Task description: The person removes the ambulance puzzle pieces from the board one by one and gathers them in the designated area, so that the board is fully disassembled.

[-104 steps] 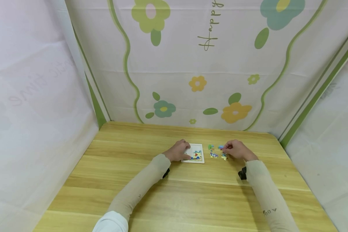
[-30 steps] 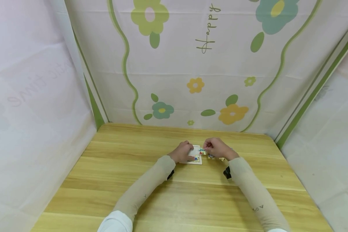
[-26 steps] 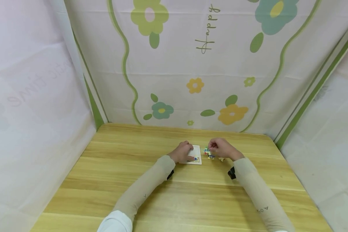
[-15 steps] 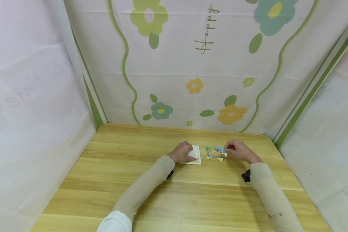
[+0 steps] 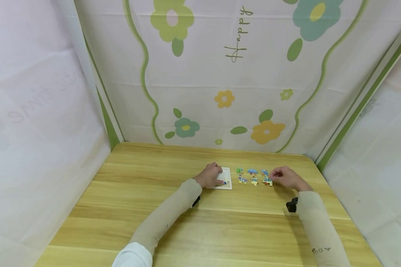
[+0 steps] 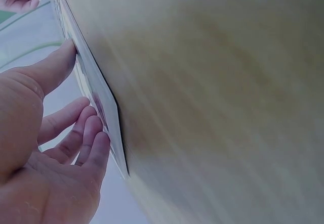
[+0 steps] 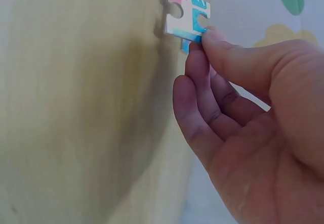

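In the head view my left hand rests on a small white puzzle tray, part of which it covers. A yellow patch with blue shows near the thumb. In the left wrist view, the thumb and fingertips of the left hand press the tray's face. My right hand pinches a jigsaw piece between thumb and index finger at its edge. That piece is white with blue letters and a pink corner. It is close over the table, at the right end of the loose jigsaw pieces.
Several loose pieces lie in two short rows right of the tray, including a green one and a blue one. The wooden table ends at a flowered curtain. Curtains also hang on both sides.
The right hand has carried the lettered jigsaw piece from the tray's right edge to the right end of the loose pieces. My left hand has stayed on the tray.
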